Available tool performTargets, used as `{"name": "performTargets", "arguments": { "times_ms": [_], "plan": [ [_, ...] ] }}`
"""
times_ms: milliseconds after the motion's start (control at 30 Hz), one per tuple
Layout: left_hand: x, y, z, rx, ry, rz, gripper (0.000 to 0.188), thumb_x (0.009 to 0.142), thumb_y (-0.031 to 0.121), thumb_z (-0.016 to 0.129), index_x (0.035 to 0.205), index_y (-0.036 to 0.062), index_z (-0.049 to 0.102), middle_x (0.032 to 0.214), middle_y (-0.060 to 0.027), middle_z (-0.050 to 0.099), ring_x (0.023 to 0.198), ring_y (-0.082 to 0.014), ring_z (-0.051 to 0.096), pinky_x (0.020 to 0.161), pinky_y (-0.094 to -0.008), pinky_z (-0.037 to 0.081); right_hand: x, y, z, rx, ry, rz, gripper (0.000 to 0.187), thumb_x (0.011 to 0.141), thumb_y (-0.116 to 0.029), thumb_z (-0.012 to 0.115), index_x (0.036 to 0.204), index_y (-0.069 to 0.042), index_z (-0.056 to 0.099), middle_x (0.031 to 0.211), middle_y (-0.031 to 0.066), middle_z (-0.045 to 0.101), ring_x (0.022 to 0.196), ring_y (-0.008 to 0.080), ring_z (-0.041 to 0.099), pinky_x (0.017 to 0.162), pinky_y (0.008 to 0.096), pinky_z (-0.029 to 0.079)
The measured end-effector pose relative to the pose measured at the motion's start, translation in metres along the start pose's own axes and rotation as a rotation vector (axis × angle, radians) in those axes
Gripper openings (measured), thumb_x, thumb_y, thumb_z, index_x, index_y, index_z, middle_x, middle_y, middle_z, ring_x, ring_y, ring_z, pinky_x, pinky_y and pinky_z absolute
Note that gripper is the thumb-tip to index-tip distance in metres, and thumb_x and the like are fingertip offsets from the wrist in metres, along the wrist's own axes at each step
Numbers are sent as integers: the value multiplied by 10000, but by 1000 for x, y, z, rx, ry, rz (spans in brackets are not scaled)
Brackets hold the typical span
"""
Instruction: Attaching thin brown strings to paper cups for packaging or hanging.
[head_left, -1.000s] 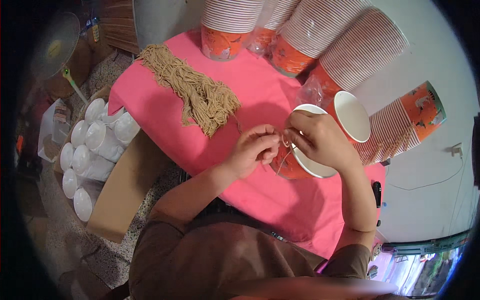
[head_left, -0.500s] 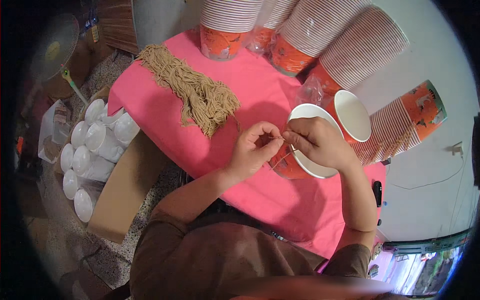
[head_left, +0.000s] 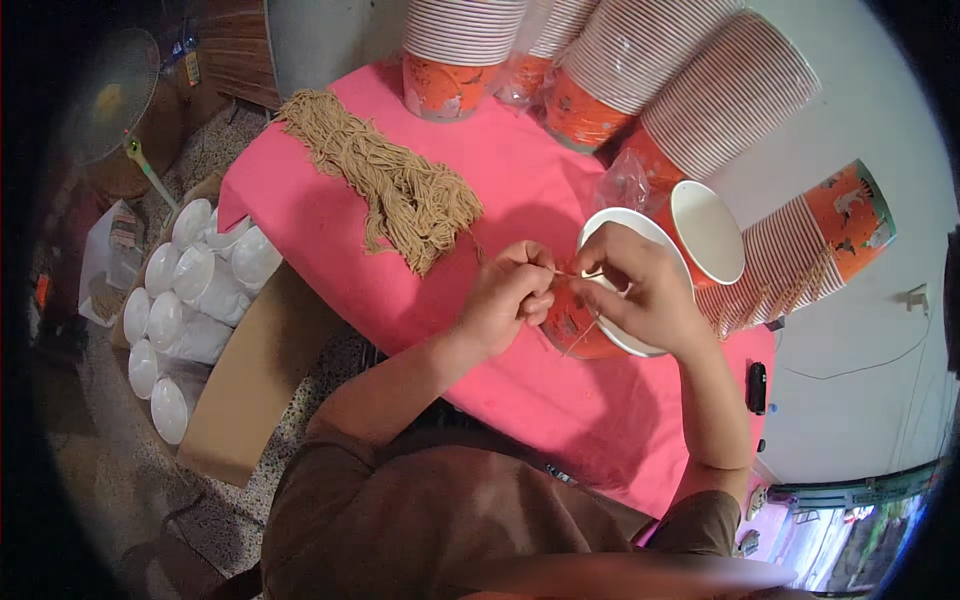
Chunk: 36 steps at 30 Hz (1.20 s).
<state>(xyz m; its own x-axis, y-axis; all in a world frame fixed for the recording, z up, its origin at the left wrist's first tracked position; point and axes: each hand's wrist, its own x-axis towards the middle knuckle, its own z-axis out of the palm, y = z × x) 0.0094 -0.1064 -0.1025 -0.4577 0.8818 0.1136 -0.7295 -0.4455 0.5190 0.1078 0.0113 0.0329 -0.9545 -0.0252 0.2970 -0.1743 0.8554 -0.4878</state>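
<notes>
My left hand (head_left: 506, 300) is closed in a pinch, gripping one end of a thin brown cord (head_left: 567, 273). Opposite it, my right hand (head_left: 645, 290) pinches the same cord between thumb and bent fingers, with loose ends hanging below. Both hands are in front of an orange paper bucket (head_left: 578, 325) with a white rim, and my right hand covers part of its opening. A long heap of tan yarn-like cords (head_left: 400, 195) lies on the table to the left of the hands. Any knot in the cord is too small to make out.
A pink cloth (head_left: 340, 270) covers the table. Tall stacks of paper buckets (head_left: 655, 55) stand at the back, and another stack (head_left: 790, 260) leans at the right. A second open bucket (head_left: 705, 232) sits beside the first. White wrapped containers (head_left: 190, 300) fill a cardboard box (head_left: 245, 390) at left.
My hands have drawn slightly apart, with the cord stretched between them. The fingers of my right hand have lifted and bent, and my left fingers have curled in more.
</notes>
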Motion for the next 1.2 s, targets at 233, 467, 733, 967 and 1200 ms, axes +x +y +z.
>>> {"name": "performTargets", "arguments": {
  "times_ms": [233,467,733,967,1200],
  "plan": [
    [-2,8,5,-139,-58,-186,92,847,87,539,938,99,554,656,54,402,526,-47,354,459,-208,294,-4,14,7,-138,58,-195,179,674,-2,697,834,-43,627,802,77,604,670,260,610,553,365,475],
    [-3,5,0,-117,-103,-208,88,884,117,593,971,109,582,670,55,443,542,-44,388,468,-201,310,-6,13,7,-136,73,-188,137,703,-36,694,827,-31,635,767,97,630,665,271,628,568,363,495],
    [1,5,-1,-33,-74,-121,35,891,119,615,920,103,602,690,62,464,539,-29,386,466,-194,309,-3,14,-1,-215,125,-117,88,750,-76,688,803,-38,629,714,101,652,614,262,637,551,352,488],
    [0,4,-1,56,-37,-51,74,903,125,610,965,84,620,709,73,504,527,-7,368,446,-182,277,-4,17,-2,-150,111,-72,72,751,-74,687,803,-44,646,711,92,650,592,240,638,531,335,482],
    [1,2,7,258,47,58,92,912,101,591,990,67,628,665,64,484,485,-11,326,424,-181,248,-5,18,-7,-143,85,-25,70,756,-67,674,813,-35,649,727,99,645,593,239,636,519,327,483]
  ]
}}
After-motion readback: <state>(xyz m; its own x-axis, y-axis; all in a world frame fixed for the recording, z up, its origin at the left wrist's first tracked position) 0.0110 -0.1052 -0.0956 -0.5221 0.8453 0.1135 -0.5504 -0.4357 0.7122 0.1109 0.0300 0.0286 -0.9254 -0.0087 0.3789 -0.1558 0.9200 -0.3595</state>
